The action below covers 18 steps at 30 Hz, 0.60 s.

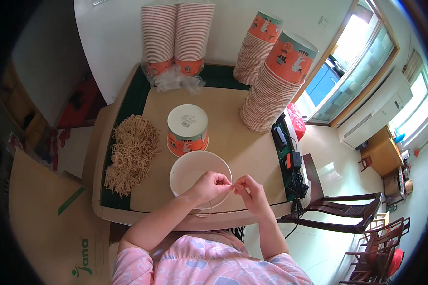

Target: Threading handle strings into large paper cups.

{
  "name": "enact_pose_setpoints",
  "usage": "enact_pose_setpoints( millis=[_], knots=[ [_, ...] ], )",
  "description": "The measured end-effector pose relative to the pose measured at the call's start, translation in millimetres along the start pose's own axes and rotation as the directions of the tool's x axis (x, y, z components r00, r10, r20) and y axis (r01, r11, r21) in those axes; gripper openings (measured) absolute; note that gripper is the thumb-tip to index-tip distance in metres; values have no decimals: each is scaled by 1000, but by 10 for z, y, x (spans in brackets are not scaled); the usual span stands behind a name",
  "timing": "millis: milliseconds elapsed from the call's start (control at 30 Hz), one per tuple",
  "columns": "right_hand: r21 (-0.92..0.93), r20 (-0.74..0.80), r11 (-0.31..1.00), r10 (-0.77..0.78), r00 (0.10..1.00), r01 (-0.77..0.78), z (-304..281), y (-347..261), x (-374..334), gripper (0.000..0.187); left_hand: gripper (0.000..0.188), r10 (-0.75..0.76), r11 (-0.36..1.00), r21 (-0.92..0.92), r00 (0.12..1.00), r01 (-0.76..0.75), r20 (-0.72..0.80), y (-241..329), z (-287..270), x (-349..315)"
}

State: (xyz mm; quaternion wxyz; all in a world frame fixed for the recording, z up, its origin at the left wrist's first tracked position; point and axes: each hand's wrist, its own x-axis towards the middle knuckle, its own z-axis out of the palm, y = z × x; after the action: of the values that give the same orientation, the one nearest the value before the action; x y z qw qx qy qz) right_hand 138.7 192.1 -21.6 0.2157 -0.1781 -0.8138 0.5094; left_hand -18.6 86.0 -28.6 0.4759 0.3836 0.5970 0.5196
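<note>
A white paper bucket [188, 173] stands open end up near the table's front edge. Over its right rim, my left hand [209, 187] is closed in a pinch on a thin beige cord [210, 207], whose slack hangs down by the bucket's front. My right hand [253, 195] pinches at the same cord, fingertips almost touching the left ones; the short bit between them is hard to make out. Behind the bucket, an orange and green printed paper bucket [188, 128] sits upside down. A heap of beige cords [132, 154] lies to the left.
Tall stacks of nested paper buckets stand at the back left [158, 35] in clear plastic and at the back right [273, 90]. Black adapters and cables [296, 178] run along the table's right edge. A cardboard box [47, 213] is at left, a dark wooden chair [342, 211] at right.
</note>
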Motion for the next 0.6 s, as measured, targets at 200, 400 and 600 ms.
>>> enact_pose_setpoints(
  millis=[200, 400, 600],
  knots=[
    [28, 5, 1000, -7, 1000, 7, -23, -42, -2, 7, 10, 7, 1000, -8, 1000, -7, -1, 0, -1, 5],
    [-93, -8, 993, -69, 998, 68, -60, -28, 4, 7, 11, 22, 1000, 6, 1000, -22, 12, -45, -5, 25],
    [-183, -31, 972, -155, 987, 147, 61, -60, 28, 10, 18, -6, 998, 54, 993, 12, -121, -47, -41, 34]
  ],
)
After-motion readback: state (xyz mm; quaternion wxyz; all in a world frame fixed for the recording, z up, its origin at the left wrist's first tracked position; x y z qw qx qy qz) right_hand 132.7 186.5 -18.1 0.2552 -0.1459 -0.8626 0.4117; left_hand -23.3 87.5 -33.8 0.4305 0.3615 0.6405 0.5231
